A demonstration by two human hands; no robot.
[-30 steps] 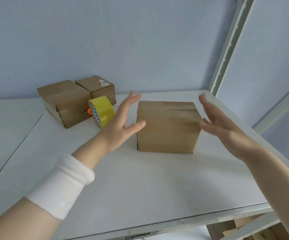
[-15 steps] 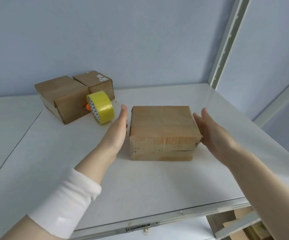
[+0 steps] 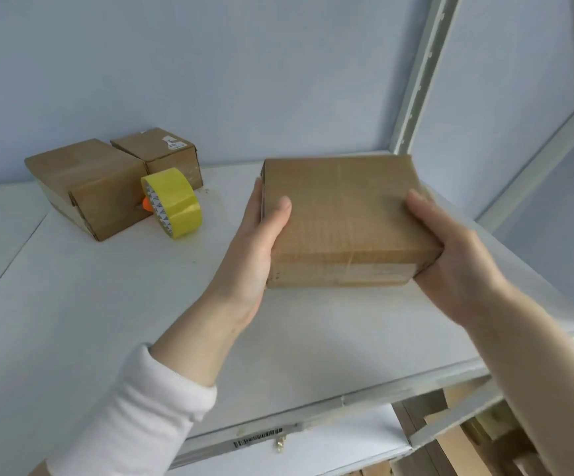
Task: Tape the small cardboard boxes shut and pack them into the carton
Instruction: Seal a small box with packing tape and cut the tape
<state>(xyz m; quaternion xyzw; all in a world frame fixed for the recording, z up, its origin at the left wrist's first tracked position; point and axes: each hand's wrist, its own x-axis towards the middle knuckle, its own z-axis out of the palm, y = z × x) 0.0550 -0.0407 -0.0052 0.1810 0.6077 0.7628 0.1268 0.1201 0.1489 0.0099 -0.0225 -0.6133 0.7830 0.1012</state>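
White shelf (image 3: pixel 106 321), closed box (image 3: pixel 340 218) gripped by left hand (image 3: pixel 254 249), right hand (image 3: pixel 457 255)

A flat brown cardboard box (image 3: pixel 344 218), closed, is held slightly tilted above the white shelf (image 3: pixel 106 321) between left hand (image 3: pixel 258 249) and right hand (image 3: pixel 450 255); a larger brown cardboard box (image 3: pixel 89 187) and a smaller brown cardboard box (image 3: pixel 165 156) sit touching at back left; a yellow tape roll (image 3: pixel 175 204) stands on edge against them.
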